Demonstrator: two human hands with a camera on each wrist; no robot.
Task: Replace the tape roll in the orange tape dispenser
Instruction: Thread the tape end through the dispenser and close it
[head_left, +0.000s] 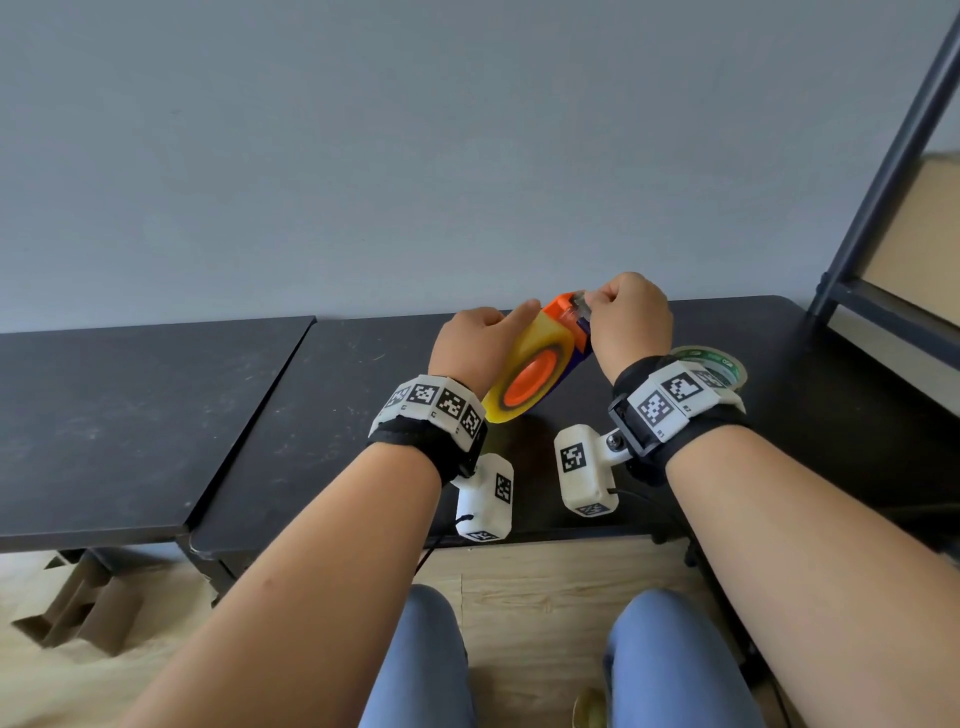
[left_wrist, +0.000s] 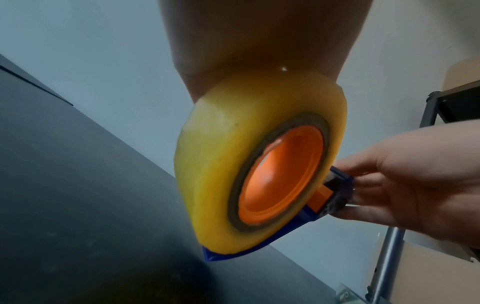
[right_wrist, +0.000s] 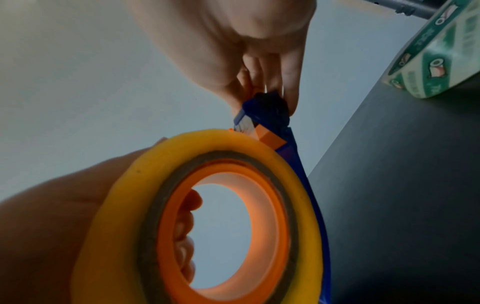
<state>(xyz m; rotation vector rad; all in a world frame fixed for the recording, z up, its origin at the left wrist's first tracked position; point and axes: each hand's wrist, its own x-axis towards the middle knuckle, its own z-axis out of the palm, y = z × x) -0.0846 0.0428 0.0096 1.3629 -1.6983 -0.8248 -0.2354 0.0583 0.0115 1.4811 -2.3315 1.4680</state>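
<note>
Dispenser (head_left: 561, 332): orange hub and head on a blue side plate, held tilted above the table (head_left: 810, 374), its lower end close over the table's middle, head end raised toward the back edge. Yellow roll (head_left: 511, 402): translucent tape on a grey-brown core, seated on the orange hub; through the open hub the right wrist view shows the left fingertips (right_wrist: 185, 224) on the far side. Left hand (head_left: 475, 343): wrapped round the roll's far rim, fingers curled, index finger lying along the top of the roll toward the head. Right hand (head_left: 631, 322): fingers bunched and pinching the dark part at the dispenser's head end; a strip of clear tape shows at the fingertips in the head view. In the left wrist view the right hand (left_wrist: 415, 185) closes on that same end from the right. Green roll (head_left: 719, 366): printed tape lying flat on the table toward its right end, just behind the right wrist, apart from the dispenser. Table: black top, back edge against a grey wall. Both wrists: black bands with white marker blocks.
</note>
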